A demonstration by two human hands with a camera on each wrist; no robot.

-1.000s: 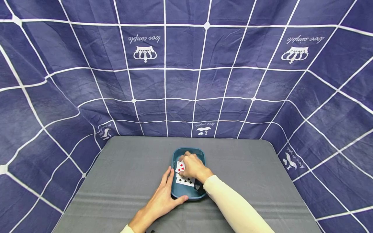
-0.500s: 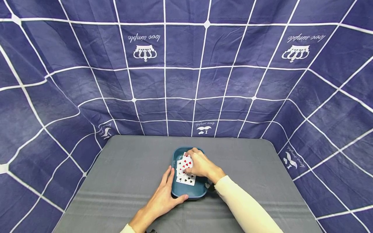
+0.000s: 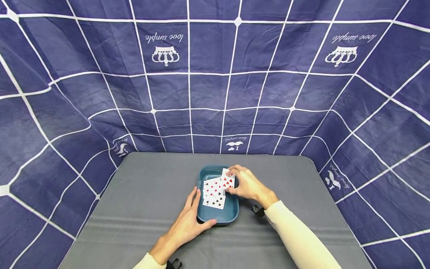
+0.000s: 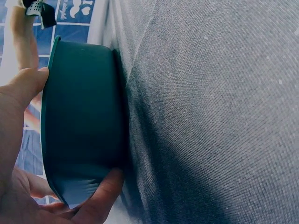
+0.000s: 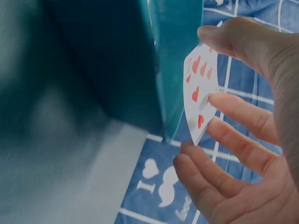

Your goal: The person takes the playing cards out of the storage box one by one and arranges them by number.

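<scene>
A blue-green plastic tray point(image 3: 218, 216) with rounded corners stands on the grey table. My left hand point(image 3: 189, 223) holds it at its near left corner, thumb at the near rim and fingers along the left side. In the left wrist view, a fingertip reaches low on the tray's outer wall point(image 4: 84, 107). My right hand point(image 3: 250, 185) pinches a hearts playing card point(image 5: 198, 88) between thumb and fingers, over the tray's right rim. Inside the tray lie overlapping face-up cards, among them a diamonds card point(image 3: 209, 186) and a spades card point(image 3: 215, 203).
The table point(image 3: 151, 186) has a grey cloth cover with creases near the front. A blue curtain point(image 3: 211, 89) with white grid lines hangs behind it and at both sides. Dark wrist devices, such as the one at the right wrist point(image 3: 258, 210), hang below the wrists.
My right hand has moved right from over the tray's middle to its right rim, drawing the hearts card along. More of the diamonds card shows. My left hand stays at the corner.
</scene>
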